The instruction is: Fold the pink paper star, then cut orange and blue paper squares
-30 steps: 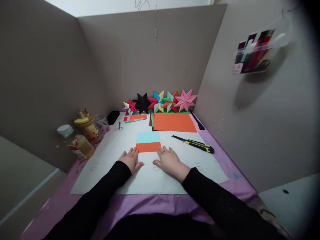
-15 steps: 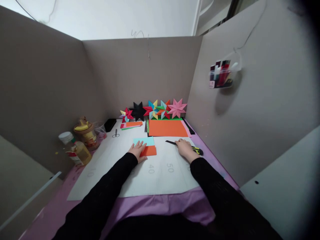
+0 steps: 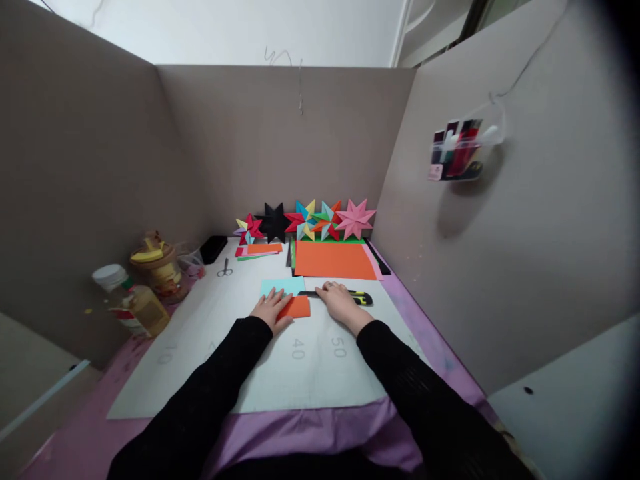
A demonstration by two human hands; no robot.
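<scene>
My left hand [image 3: 270, 309] lies flat with fingers spread on a small orange paper [image 3: 301, 307] and a light blue paper [image 3: 275, 285] that shows just behind it. In my right hand [image 3: 339, 304] is a black and yellow utility knife [image 3: 362, 297], held low with its handle to the right. Its dark blade points left and reaches the right side of the papers, near the line where blue meets orange. Whether the blade touches the paper I cannot tell.
A stack of coloured sheets [image 3: 335, 260] lies behind my right hand. Folded paper stars [image 3: 356, 219] line the back wall. Scissors [image 3: 225, 269] and small paper strips [image 3: 265, 249] lie to the left. A bottle [image 3: 133, 303] and a jar [image 3: 161, 270] stand at the left edge.
My right hand has carried the utility knife leftward, bringing its blade from apart to the edge of the papers. My left hand stays on the papers. The view has shifted slightly.
</scene>
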